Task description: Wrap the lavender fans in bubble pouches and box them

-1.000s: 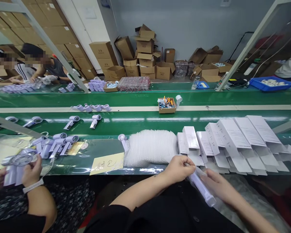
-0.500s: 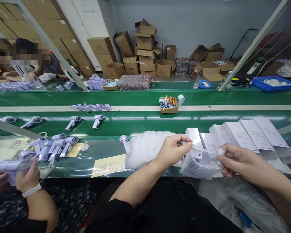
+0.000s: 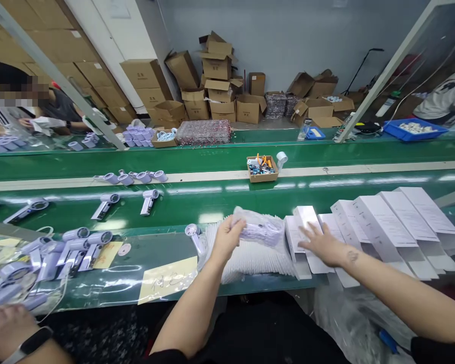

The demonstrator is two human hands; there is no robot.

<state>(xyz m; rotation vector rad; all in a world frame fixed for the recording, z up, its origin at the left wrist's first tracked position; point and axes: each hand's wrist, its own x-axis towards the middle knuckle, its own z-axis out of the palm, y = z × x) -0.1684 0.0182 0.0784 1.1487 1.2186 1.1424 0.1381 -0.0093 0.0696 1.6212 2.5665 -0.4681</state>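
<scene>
My left hand [image 3: 228, 236] grips one end of a purple device in a clear bubble bag [image 3: 261, 230], held over a stack of white bubble bags [image 3: 250, 263]. My right hand [image 3: 324, 245], fingers spread, is at the nearest white boxes [image 3: 305, 217], which stand in a slanting row with their lower flaps open. Whether its fingertips touch a box is hard to tell. Left of the bag stack lies a small white fan [image 3: 194, 235], beside a yellow paper with handwriting [image 3: 169, 280].
Purple handheld fans [image 3: 76, 245] are piled at the left, near a co-worker's hand [image 3: 7, 328]. More fans [image 3: 148, 202] rest on the green conveyor [image 3: 208, 202], with a carton of small parts [image 3: 263, 177] beyond. A metal post [image 3: 390, 65] slants at the right.
The bagged device has moved left with my left hand, over the bag stack. My right hand has let go of the bag and opened at the boxes. The view has shifted slightly.
</scene>
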